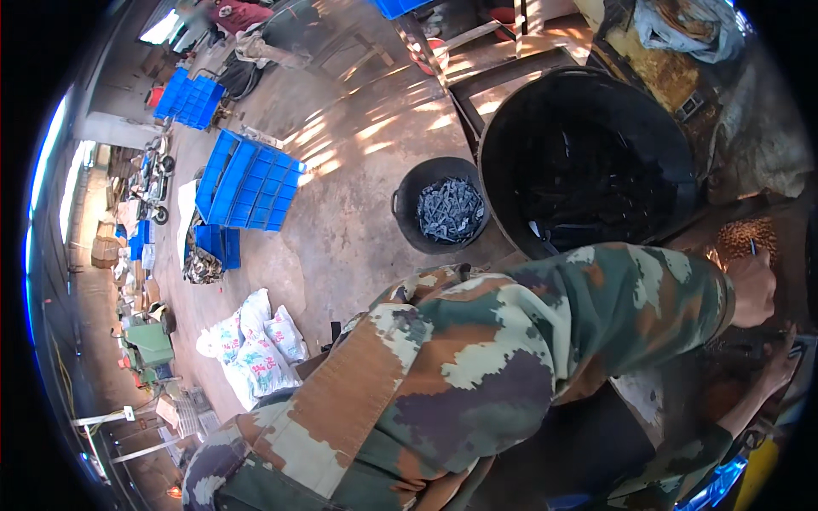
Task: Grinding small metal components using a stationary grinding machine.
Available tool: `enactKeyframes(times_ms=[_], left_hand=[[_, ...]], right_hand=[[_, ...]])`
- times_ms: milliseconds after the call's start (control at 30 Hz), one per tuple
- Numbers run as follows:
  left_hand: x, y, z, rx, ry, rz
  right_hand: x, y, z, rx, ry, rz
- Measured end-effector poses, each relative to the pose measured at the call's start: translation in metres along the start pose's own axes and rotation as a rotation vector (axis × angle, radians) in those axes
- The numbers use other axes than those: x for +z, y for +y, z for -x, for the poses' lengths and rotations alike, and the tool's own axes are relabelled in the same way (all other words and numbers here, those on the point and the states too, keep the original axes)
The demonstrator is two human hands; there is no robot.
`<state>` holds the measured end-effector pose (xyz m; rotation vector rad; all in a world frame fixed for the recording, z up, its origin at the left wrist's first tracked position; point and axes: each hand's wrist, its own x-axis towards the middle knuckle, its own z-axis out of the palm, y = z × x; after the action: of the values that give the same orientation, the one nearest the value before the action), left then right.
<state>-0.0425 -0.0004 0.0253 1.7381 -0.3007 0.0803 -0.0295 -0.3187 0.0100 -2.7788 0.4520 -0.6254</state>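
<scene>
My left arm, in a camouflage sleeve, reaches across to the right side. My left hand (753,289) is closed in a fist, and a small bluish tip shows at its top; I cannot make out what it belongs to. Just beyond the fist lies a patch of orange-brown grains (746,237). My right hand (782,356) is nearer to me, by the dark right rim of the view, beside a grey metal edge. Its fingers are too dark to read.
A large black tub (588,170) with dark pieces and a smaller black bucket (411,192) of grey metal pieces stand beyond my left arm. Blue crates (247,179) and white printed sacks (256,345) are on the floor to the left. A crumpled plastic bag (686,34) lies at the far right.
</scene>
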Motion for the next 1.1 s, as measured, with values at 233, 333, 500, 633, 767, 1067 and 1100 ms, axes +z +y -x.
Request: enactKeyframes(times_ms=[233, 333, 500, 633, 767, 1067, 1100], left_hand=[[-0.125, -0.033, -0.022, 0.127, -0.352, -0.256], [-0.235, -0.088, -0.014, 0.166, -0.159, -0.384], [-0.298, -0.164, 0.019, -0.285, -0.164, -0.379], [-0.311, -0.220, 0.056, -0.392, -0.245, -0.532], [-0.283, -0.232, 0.075, -0.187, -0.330, -0.583], [-0.267, -0.256, 0.085, -0.320, -0.241, -0.504], [-0.268, -0.261, 0.086, -0.323, -0.245, -0.503]], right_hand=[[-0.005, 0.048, -0.006, -0.359, -0.020, 0.525], [-0.008, -0.127, 0.050, 0.216, 0.062, -0.648], [-0.026, -0.122, 0.058, 0.251, 0.106, -0.732], [-0.024, -0.126, 0.057, 0.243, 0.091, -0.761], [-0.026, -0.129, 0.059, 0.260, 0.091, -0.735], [-0.024, -0.126, 0.056, 0.281, 0.067, -0.750], [-0.023, -0.124, 0.057, 0.279, 0.064, -0.754]])
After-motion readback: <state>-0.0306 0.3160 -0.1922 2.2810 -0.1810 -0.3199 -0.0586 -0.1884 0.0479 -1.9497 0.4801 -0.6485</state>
